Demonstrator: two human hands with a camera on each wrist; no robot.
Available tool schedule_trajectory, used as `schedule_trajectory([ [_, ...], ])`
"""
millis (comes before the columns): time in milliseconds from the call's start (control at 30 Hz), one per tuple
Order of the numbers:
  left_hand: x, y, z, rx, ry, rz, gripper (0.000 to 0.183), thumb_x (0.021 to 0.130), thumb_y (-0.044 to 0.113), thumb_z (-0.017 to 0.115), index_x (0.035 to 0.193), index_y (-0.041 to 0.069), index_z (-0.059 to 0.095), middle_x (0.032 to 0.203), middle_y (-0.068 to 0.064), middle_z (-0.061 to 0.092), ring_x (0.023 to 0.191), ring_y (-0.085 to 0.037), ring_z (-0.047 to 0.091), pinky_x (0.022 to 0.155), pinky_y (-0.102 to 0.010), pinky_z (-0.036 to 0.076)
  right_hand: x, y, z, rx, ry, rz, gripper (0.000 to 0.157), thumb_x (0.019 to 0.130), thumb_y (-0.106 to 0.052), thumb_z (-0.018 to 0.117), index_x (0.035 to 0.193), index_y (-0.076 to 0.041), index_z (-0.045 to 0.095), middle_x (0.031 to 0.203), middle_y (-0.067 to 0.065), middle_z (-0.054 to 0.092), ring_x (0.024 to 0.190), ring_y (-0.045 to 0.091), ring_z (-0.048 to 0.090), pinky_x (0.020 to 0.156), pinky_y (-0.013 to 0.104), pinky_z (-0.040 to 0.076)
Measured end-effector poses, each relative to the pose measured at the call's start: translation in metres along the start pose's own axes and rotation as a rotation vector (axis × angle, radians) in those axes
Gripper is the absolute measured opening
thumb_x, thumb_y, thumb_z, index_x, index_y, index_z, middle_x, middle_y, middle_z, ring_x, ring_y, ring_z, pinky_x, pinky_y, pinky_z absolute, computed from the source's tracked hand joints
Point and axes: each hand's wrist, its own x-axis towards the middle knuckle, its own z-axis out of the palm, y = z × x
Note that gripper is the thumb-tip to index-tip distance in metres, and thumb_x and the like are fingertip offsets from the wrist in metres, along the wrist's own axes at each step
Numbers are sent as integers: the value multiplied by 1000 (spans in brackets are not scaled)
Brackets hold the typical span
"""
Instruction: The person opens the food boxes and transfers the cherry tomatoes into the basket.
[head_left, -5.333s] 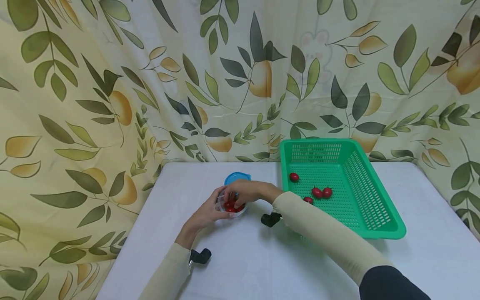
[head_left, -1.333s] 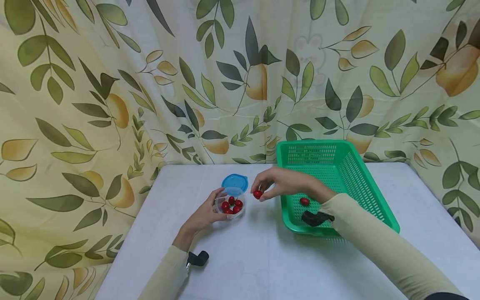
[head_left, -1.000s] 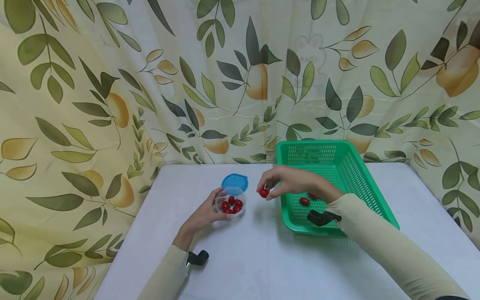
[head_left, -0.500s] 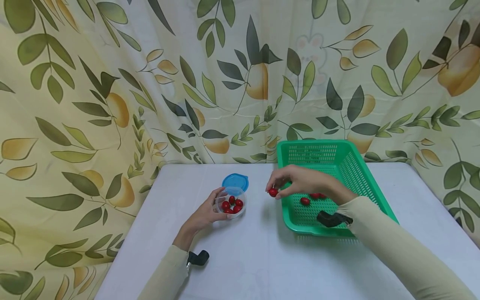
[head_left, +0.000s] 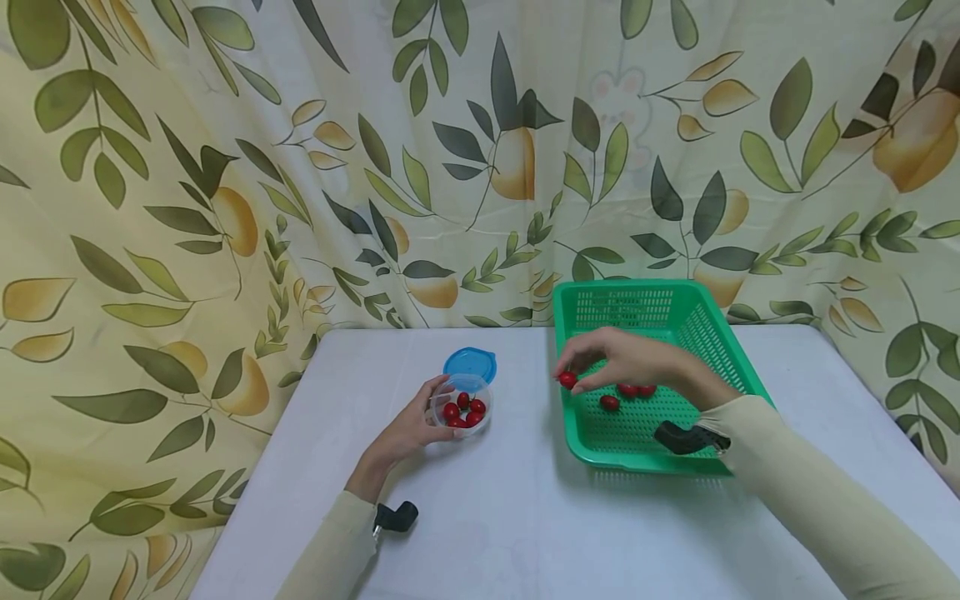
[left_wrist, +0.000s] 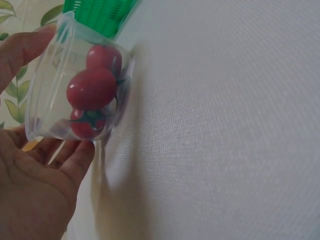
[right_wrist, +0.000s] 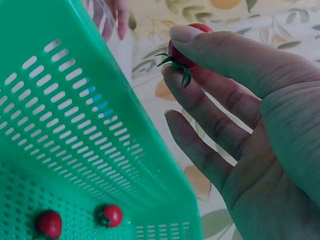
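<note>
My left hand holds a small clear plastic tub by its side on the white tablecloth. Several red cherry tomatoes lie inside it. The blue lid is swung back behind the tub. My right hand pinches one cherry tomato between thumb and fingertips, its green calyx showing in the right wrist view. That hand is at the left rim of the green basket, palm and wrist over it. Three more tomatoes are visible on the basket floor, beneath the hand.
The basket is slotted, with raised walls, and stands at the back right of the white-covered table. Behind the table hangs a leaf-and-fruit patterned curtain. Each wrist carries a black camera mount.
Earlier the right fingers were in the tub. More recently the right hand, with a tomato pinched, has moved rightward from beside the tub to the basket's rim. The left hand keeps its hold.
</note>
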Motion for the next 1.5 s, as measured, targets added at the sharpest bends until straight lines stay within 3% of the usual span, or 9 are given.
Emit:
schedule_trajectory([
  [233, 0, 0, 0, 4, 5, -3, 100, 78, 28, 88, 158, 26, 28, 159, -1, 40, 153, -35, 23, 114, -61, 36, -12, 7, -7, 18, 23, 6, 31, 93, -22, 76, 121, -12, 71, 117, 8, 71, 109, 19, 68, 96, 33, 55],
  [567, 0, 0, -1, 5, 8, -3, 101, 78, 28, 88, 158, 27, 28, 159, -1, 40, 153, -35, 24, 114, -60, 37, -27, 22, -15, -8, 70, 73, 28, 92, -23, 77, 119, -20, 71, 113, 1, 72, 103, 20, 68, 93, 37, 55],
  [967, 0, -2, 0, 6, 9, 1, 99, 79, 26, 88, 158, 28, 29, 159, -1, 41, 153, -35, 23, 114, -61, 36, -41, 43, -24, -16, 133, 102, 28, 92, -21, 76, 120, -17, 71, 116, 4, 70, 98, 21, 67, 88, 30, 54],
  [1300, 1, -2, 0, -3, 8, -4, 99, 79, 27, 88, 158, 29, 28, 159, -2, 40, 152, -36, 24, 113, -62, 37, -47, 45, -28, -11, 166, 134, 28, 94, -21, 74, 122, -15, 71, 117, 7, 71, 100, 23, 67, 85, 29, 56],
  [1500, 0, -1, 0, 0, 12, -6, 99, 78, 28, 89, 157, 30, 29, 159, -1, 40, 153, -35, 23, 113, -62, 37, -47, 43, -28, -80, 251, 142, 26, 97, -28, 70, 122, -18, 71, 125, 3, 69, 120, 25, 60, 100, 48, 49],
])
